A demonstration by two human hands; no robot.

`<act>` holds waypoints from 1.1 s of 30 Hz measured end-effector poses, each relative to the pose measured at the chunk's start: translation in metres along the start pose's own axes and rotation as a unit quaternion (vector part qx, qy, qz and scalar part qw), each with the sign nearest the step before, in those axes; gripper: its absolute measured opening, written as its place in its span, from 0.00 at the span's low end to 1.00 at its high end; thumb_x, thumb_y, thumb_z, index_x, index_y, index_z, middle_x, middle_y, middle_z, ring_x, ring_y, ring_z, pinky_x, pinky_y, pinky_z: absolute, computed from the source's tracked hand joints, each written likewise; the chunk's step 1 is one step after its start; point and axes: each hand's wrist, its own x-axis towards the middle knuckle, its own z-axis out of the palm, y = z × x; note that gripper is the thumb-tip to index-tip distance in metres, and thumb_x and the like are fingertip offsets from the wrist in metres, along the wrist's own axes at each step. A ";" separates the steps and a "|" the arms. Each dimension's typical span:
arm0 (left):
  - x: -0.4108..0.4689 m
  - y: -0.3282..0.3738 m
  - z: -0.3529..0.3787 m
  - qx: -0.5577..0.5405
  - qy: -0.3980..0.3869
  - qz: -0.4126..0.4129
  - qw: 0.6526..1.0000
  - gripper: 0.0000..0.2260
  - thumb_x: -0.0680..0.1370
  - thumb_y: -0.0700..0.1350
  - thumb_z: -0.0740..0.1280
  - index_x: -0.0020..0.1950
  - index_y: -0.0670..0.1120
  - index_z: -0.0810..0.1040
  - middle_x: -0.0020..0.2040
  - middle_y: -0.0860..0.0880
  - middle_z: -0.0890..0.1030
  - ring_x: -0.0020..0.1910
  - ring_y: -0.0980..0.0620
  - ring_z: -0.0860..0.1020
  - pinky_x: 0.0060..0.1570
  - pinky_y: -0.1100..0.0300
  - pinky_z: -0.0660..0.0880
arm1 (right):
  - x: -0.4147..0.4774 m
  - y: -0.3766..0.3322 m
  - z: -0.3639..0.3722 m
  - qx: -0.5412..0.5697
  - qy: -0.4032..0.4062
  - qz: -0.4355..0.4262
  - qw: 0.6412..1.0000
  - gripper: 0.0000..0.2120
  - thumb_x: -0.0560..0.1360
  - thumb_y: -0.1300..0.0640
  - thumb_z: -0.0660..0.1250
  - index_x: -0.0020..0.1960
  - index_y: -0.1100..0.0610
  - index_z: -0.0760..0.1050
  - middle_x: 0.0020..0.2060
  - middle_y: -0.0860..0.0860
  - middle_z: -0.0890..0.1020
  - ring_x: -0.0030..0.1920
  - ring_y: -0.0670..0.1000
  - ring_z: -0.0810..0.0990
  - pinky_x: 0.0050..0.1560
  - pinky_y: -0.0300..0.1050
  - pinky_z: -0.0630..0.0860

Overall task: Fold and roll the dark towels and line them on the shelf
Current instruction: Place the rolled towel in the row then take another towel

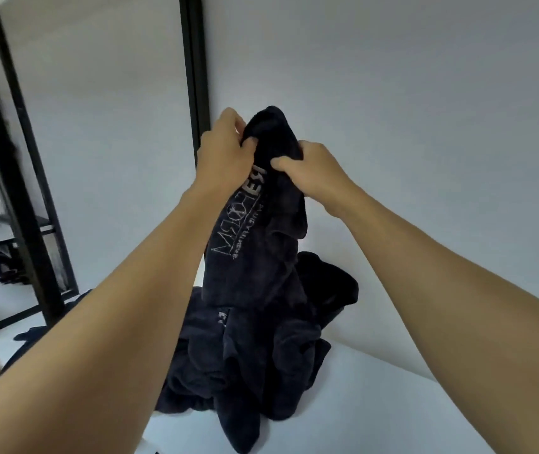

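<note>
Left hand, from 7 o'clock, and right hand, from 4 o'clock, meet raised at centre, fingers curled, gripping the towel.

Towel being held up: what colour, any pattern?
The towel is dark navy with pale printed lettering; head view shows it.

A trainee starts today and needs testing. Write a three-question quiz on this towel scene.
1. True or false: only the left hand grips the lifted towel.
2. The towel pile lies on: A) a white surface; B) a wooden floor; C) a chair.
3. Fill in: the lifted towel bears pale ____.

Key: 1 false, the right hand grips it too; 2 A; 3 lettering.
</note>
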 end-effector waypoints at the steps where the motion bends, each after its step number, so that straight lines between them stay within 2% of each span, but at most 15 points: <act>1: -0.003 0.008 0.000 -0.027 -0.009 -0.004 1.000 0.06 0.78 0.44 0.66 0.52 0.47 0.70 0.45 0.48 0.78 0.41 0.42 0.82 0.44 0.44 0.81 | 0.000 -0.007 -0.006 0.076 0.026 0.021 0.997 0.11 0.74 0.52 0.67 0.52 0.58 0.77 0.46 0.55 0.84 0.46 0.55 0.83 0.47 0.52 0.80; 4: -0.031 0.038 0.009 -0.145 -0.055 -0.025 0.988 0.16 0.75 0.54 0.71 0.56 0.49 0.71 0.48 0.51 0.78 0.44 0.46 0.83 0.46 0.47 0.82 | -0.003 -0.020 -0.032 0.267 0.045 0.087 0.959 0.09 0.76 0.56 0.68 0.50 0.61 0.76 0.43 0.57 0.82 0.41 0.55 0.83 0.44 0.49 0.81; 6: -0.055 0.057 0.023 -0.192 -0.088 -0.025 0.977 0.21 0.72 0.60 0.72 0.58 0.51 0.72 0.52 0.52 0.79 0.47 0.53 0.83 0.48 0.52 0.81 | -0.008 -0.022 -0.053 0.327 0.049 0.117 0.936 0.10 0.77 0.56 0.68 0.49 0.63 0.75 0.45 0.57 0.82 0.42 0.56 0.84 0.48 0.50 0.82; 9: -0.077 0.078 0.047 -0.240 -0.150 -0.005 0.959 0.21 0.70 0.57 0.74 0.59 0.52 0.73 0.52 0.52 0.82 0.47 0.55 0.83 0.48 0.54 0.81 | -0.022 -0.017 -0.085 0.344 0.103 0.147 0.922 0.10 0.78 0.58 0.67 0.53 0.65 0.73 0.50 0.61 0.81 0.48 0.60 0.84 0.50 0.59 0.81; 11: -0.085 0.086 0.061 -0.236 -0.177 0.008 0.956 0.15 0.73 0.48 0.73 0.58 0.51 0.76 0.50 0.50 0.83 0.47 0.52 0.83 0.49 0.52 0.81 | -0.035 -0.011 -0.111 0.331 0.143 0.145 0.921 0.08 0.79 0.61 0.66 0.56 0.62 0.74 0.49 0.59 0.80 0.50 0.58 0.82 0.53 0.56 0.81; 13: -0.092 0.089 0.074 -0.234 -0.200 0.009 0.951 0.06 0.75 0.45 0.70 0.52 0.47 0.81 0.45 0.49 0.85 0.45 0.50 0.83 0.48 0.51 0.82 | -0.052 -0.001 -0.140 0.291 0.163 0.138 0.933 0.11 0.79 0.62 0.65 0.61 0.56 0.73 0.51 0.55 0.79 0.51 0.54 0.81 0.53 0.51 0.81; 14: -0.095 0.090 0.080 -0.248 -0.212 0.002 0.945 0.05 0.77 0.45 0.70 0.48 0.44 0.83 0.42 0.48 0.85 0.42 0.50 0.83 0.45 0.51 0.81 | -0.061 0.005 -0.154 0.262 0.169 0.138 0.940 0.13 0.79 0.62 0.65 0.63 0.54 0.73 0.52 0.54 0.79 0.50 0.52 0.81 0.51 0.48 0.82; 16: -0.102 0.096 0.094 -0.281 -0.228 -0.021 0.932 0.08 0.78 0.44 0.68 0.44 0.41 0.83 0.38 0.46 0.82 0.37 0.50 0.80 0.41 0.52 0.79 | -0.080 0.015 -0.178 0.205 0.175 0.154 0.951 0.12 0.78 0.61 0.67 0.61 0.57 0.77 0.50 0.54 0.81 0.45 0.51 0.81 0.43 0.44 0.83; 20: -0.109 0.117 0.124 -0.282 -0.220 -0.035 0.933 0.08 0.80 0.43 0.65 0.42 0.46 0.81 0.37 0.50 0.82 0.37 0.52 0.79 0.37 0.59 0.76 | -0.113 0.037 -0.215 0.128 0.163 0.247 0.947 0.10 0.74 0.57 0.73 0.52 0.62 0.81 0.44 0.56 0.84 0.39 0.52 0.84 0.38 0.44 0.82; 23: -0.114 0.133 0.143 -0.263 -0.219 -0.003 0.940 0.08 0.79 0.47 0.66 0.42 0.49 0.82 0.38 0.52 0.83 0.41 0.52 0.81 0.44 0.58 0.77 | -0.135 0.051 -0.239 0.035 0.141 0.290 0.946 0.11 0.74 0.55 0.73 0.51 0.62 0.81 0.47 0.57 0.85 0.41 0.53 0.84 0.38 0.43 0.81; 26: -0.118 0.147 0.155 -0.206 -0.218 0.060 0.952 0.09 0.79 0.50 0.67 0.44 0.48 0.83 0.38 0.54 0.83 0.41 0.55 0.79 0.41 0.65 0.74 | -0.154 0.055 -0.253 -0.148 0.118 0.242 0.952 0.12 0.74 0.48 0.72 0.49 0.57 0.83 0.46 0.50 0.83 0.42 0.48 0.80 0.40 0.41 0.76; 29: -0.120 0.163 0.164 -0.172 -0.233 0.114 0.950 0.09 0.78 0.50 0.68 0.44 0.49 0.84 0.37 0.54 0.82 0.37 0.56 0.78 0.37 0.65 0.70 | -0.168 0.050 -0.251 -0.165 0.031 0.168 0.971 0.14 0.70 0.42 0.73 0.52 0.46 0.81 0.52 0.43 0.80 0.51 0.43 0.78 0.49 0.42 0.75; 31: -0.122 0.171 0.169 -0.168 -0.232 0.128 0.949 0.08 0.77 0.50 0.69 0.44 0.48 0.85 0.36 0.54 0.82 0.37 0.55 0.79 0.38 0.64 0.71 | -0.170 0.053 -0.246 -0.244 -0.013 0.142 0.959 0.12 0.69 0.48 0.76 0.51 0.47 0.79 0.51 0.44 0.80 0.49 0.45 0.79 0.45 0.39 0.73; 33: -0.122 0.173 0.168 -0.172 -0.229 0.124 0.950 0.07 0.75 0.51 0.72 0.43 0.48 0.84 0.34 0.54 0.80 0.36 0.55 0.78 0.37 0.63 0.71 | -0.168 0.059 -0.245 -0.340 0.001 0.113 0.934 0.06 0.73 0.57 0.71 0.46 0.48 0.77 0.47 0.48 0.81 0.45 0.49 0.80 0.41 0.37 0.71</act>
